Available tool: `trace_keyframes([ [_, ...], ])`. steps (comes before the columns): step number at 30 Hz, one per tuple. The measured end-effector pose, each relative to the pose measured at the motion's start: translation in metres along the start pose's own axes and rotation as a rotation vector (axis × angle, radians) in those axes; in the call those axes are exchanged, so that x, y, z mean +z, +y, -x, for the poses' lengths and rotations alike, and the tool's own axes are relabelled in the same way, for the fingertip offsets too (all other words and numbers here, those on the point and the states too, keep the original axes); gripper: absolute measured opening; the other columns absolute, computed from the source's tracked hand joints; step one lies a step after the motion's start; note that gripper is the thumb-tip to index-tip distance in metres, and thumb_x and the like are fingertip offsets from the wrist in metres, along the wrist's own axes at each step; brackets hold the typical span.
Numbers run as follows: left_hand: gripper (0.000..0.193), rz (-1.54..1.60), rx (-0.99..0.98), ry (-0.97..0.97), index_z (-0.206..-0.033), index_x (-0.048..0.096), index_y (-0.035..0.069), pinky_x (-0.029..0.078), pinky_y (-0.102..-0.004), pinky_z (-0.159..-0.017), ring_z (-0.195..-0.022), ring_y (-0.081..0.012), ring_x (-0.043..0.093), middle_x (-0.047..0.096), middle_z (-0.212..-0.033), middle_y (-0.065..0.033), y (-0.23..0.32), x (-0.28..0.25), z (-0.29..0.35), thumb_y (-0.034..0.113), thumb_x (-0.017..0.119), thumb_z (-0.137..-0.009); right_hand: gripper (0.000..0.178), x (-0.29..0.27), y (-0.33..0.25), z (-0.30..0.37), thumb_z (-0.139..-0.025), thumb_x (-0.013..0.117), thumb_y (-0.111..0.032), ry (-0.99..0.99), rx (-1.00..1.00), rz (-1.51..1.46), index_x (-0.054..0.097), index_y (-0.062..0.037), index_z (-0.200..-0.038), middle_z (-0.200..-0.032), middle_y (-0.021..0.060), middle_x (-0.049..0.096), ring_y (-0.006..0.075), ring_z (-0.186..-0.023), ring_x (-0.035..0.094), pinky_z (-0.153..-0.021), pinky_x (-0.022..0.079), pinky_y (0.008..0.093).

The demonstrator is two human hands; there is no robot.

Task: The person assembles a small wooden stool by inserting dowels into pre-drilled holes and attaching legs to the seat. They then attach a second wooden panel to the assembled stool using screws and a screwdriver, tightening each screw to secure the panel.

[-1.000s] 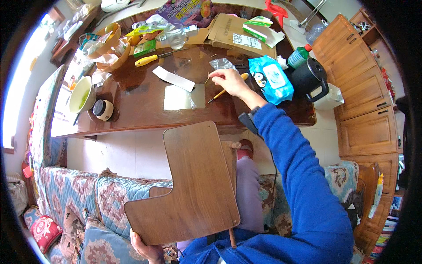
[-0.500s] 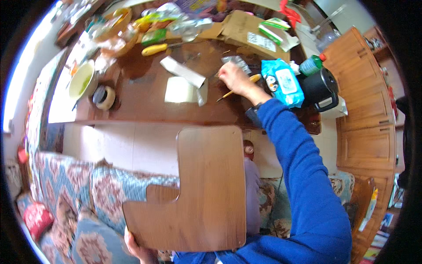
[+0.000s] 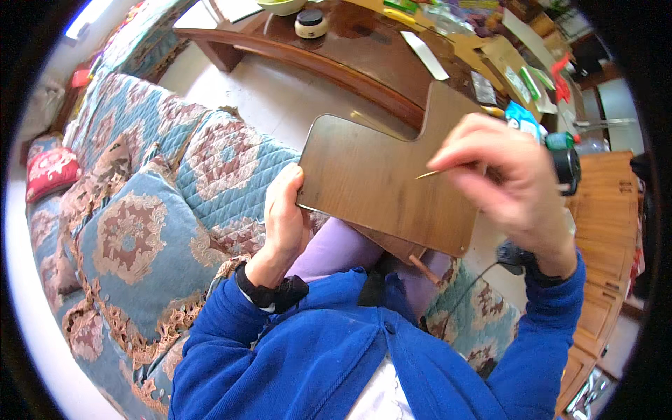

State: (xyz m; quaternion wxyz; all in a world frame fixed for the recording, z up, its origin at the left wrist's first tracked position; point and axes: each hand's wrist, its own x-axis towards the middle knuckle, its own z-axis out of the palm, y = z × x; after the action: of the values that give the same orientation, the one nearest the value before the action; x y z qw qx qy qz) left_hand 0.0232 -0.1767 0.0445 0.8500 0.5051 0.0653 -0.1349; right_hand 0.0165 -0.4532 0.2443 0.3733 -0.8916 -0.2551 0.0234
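Note:
An L-shaped brown wooden board (image 3: 378, 168) lies tilted over my lap. My left hand (image 3: 283, 210) grips its left edge, thumb on top and fingers hidden beneath. Above the board's right part, my right hand (image 3: 500, 175) pinches a thin pointed brass-coloured piece (image 3: 427, 174). Its tip points left, and the rest is hidden in the fingers. Under the board's near edge, part of another wooden panel (image 3: 388, 243) and a round wooden rod (image 3: 424, 270) show.
Beyond the board stands a dark brown table (image 3: 336, 52) with a lidded jar (image 3: 311, 24), a white strip (image 3: 425, 56), a yellow handle (image 3: 493, 110), a blue wipes pack (image 3: 523, 120) and a black kettle (image 3: 565, 172). A patterned sofa (image 3: 231, 157) with cushions is on the left.
My right hand has come back from the table to above the board, now pinching the thin piece. The board has turned, and the view has shifted down and left.

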Motion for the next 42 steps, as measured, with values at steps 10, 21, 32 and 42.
trace_keyframes([
  [10,0.023,0.115,0.052,-0.074,-0.110,0.064,0.002,0.046,-0.0307,-0.094,-0.103,-0.0130,0.059,0.064,-0.108,-0.0037,-0.004,-0.026,-0.021,0.021,0.052,-0.105,0.007,0.037,-0.020,0.105,-0.094,0.064,-0.001,0.243,0.501,-0.316,0.070,-0.0006,-0.098,-0.092,-0.0021,0.064,0.0039,-0.084,0.057,-0.073,0.047,0.0201],
  [21,0.031,0.042,0.029,-0.096,-0.118,0.063,0.003,0.050,-0.0341,-0.093,-0.103,-0.0159,0.063,0.065,-0.112,-0.0051,-0.004,-0.029,-0.037,0.030,0.049,-0.107,0.007,0.084,-0.028,0.180,-0.088,0.070,-0.002,0.499,0.534,-0.224,0.065,-0.0030,-0.092,-0.080,-0.0028,0.062,0.0040,-0.071,0.057,-0.064,0.048,0.0224],
  [32,0.030,0.056,0.099,-0.107,-0.116,0.061,0.003,0.049,-0.0345,-0.094,-0.103,-0.0158,0.062,0.065,-0.111,-0.0051,-0.009,-0.028,-0.041,0.030,0.049,-0.107,0.011,0.090,-0.029,0.161,-0.085,0.068,-0.002,0.346,0.411,0.006,0.059,-0.0005,-0.091,-0.073,0.0105,0.061,0.0205,-0.066,0.063,-0.062,0.051,0.0332],
  [42,0.028,0.093,0.030,-0.067,-0.119,0.061,0.003,0.048,-0.0320,-0.095,-0.106,-0.0144,0.060,0.063,-0.114,-0.0046,-0.005,-0.031,-0.040,0.025,0.051,-0.106,0.010,0.091,-0.022,0.152,-0.085,0.069,-0.001,0.340,0.389,0.075,0.060,-0.0011,-0.090,-0.075,0.0070,0.062,0.0145,-0.066,0.063,-0.061,0.050,0.0291],
])
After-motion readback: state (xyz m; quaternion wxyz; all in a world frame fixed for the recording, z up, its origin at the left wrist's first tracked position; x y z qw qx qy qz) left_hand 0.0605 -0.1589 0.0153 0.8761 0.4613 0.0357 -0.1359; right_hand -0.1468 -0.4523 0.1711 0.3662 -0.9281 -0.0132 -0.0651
